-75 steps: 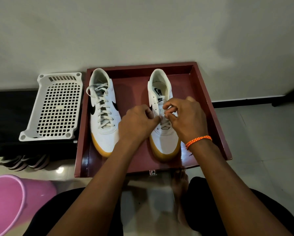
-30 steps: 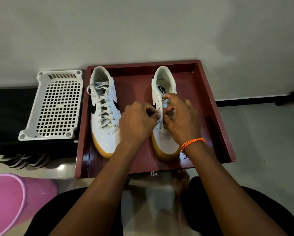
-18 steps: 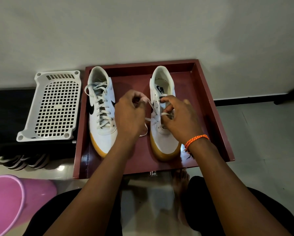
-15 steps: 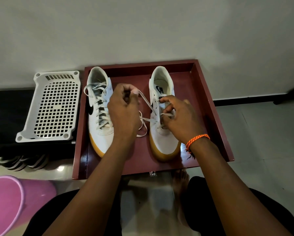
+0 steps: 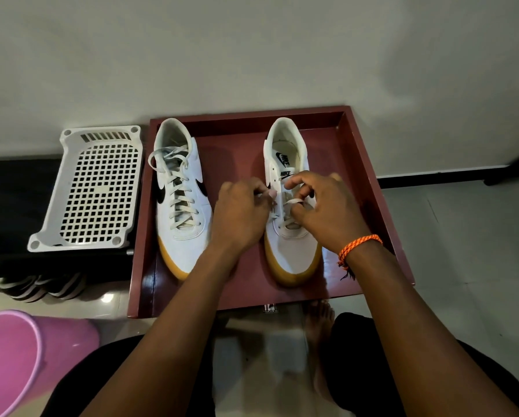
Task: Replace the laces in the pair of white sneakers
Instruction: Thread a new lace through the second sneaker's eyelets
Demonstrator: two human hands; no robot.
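Observation:
Two white sneakers with gum soles stand toes toward me in a dark red tray (image 5: 363, 164). The left sneaker (image 5: 181, 200) is fully laced, its lace ends loose at the top. The right sneaker (image 5: 291, 251) is laced only partway up. My left hand (image 5: 240, 218) pinches a white lace (image 5: 294, 201) end at the shoe's left eyelets. My right hand (image 5: 327, 209) pinches the lace over the tongue; an orange braided band circles that wrist. Both hands hide the shoe's middle eyelets.
A white perforated plastic basket (image 5: 97, 191) lies on a black shelf left of the tray, with striped sandals (image 5: 41, 285) under it. A pink bucket (image 5: 20, 359) sits at the lower left. My bare foot (image 5: 319, 323) rests on the tiled floor below the tray. A wall rises behind.
My left hand had pulled the lace end up and out to the left; it has now come back against the right sneaker's eyelets. My right hand stayed on the tongue.

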